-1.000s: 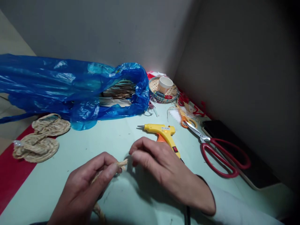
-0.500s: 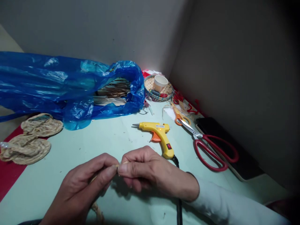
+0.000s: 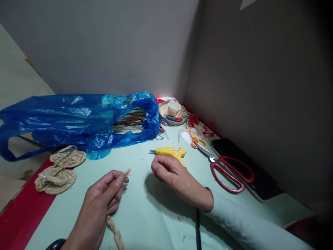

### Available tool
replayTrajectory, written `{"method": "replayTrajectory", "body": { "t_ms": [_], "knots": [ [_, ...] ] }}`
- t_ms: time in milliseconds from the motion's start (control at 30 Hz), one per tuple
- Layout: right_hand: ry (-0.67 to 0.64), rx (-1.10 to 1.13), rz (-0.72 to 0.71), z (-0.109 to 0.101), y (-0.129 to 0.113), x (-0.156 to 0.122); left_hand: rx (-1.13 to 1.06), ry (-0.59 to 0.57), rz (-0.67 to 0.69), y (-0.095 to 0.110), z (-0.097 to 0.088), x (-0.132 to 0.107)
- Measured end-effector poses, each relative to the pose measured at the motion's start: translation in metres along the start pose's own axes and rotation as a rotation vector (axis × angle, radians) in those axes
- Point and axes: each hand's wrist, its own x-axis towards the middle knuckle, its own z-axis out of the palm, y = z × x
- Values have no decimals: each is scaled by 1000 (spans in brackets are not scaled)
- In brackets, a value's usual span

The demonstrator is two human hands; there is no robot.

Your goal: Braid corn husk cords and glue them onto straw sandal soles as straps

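Observation:
My left hand (image 3: 106, 194) pinches the frayed end of a braided straw cord (image 3: 115, 232) between thumb and fingers. The tip sticks out past the thumb, and the plait hangs down below the palm. My right hand (image 3: 173, 177) is held apart from it with the fingers curled closed; whatever is in them, if anything, is hidden. Just behind that hand lies a yellow glue gun (image 3: 166, 151) with its nozzle to the left, its handle mostly covered. Farther left, two coiled straw pieces (image 3: 68, 156) (image 3: 58, 180) rest at the table's red edge.
A blue plastic bag (image 3: 65, 118) with dry strips inside lies along the back. Behind the glue gun stands a woven basket (image 3: 162, 113) holding a paper cup (image 3: 173, 109). Red-handled scissors (image 3: 230, 173) overlap a black phone-like slab (image 3: 252, 173) at right. A black cable (image 3: 198, 229) runs toward me.
My hands have come apart: the right has moved right, in front of the glue gun, while the left keeps the cord. The camera view has tilted up slightly.

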Motion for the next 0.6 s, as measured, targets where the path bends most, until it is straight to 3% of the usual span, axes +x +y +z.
{"method": "replayTrajectory", "body": {
  "t_ms": [233, 600],
  "knots": [
    [-68, -64, -3, 17, 6, -2, -33, 2, -9, -1, 1, 0],
    [-122, -84, -89, 10, 2, -7, -16, 17, -32, 3, 6, -7]
  ]
}}
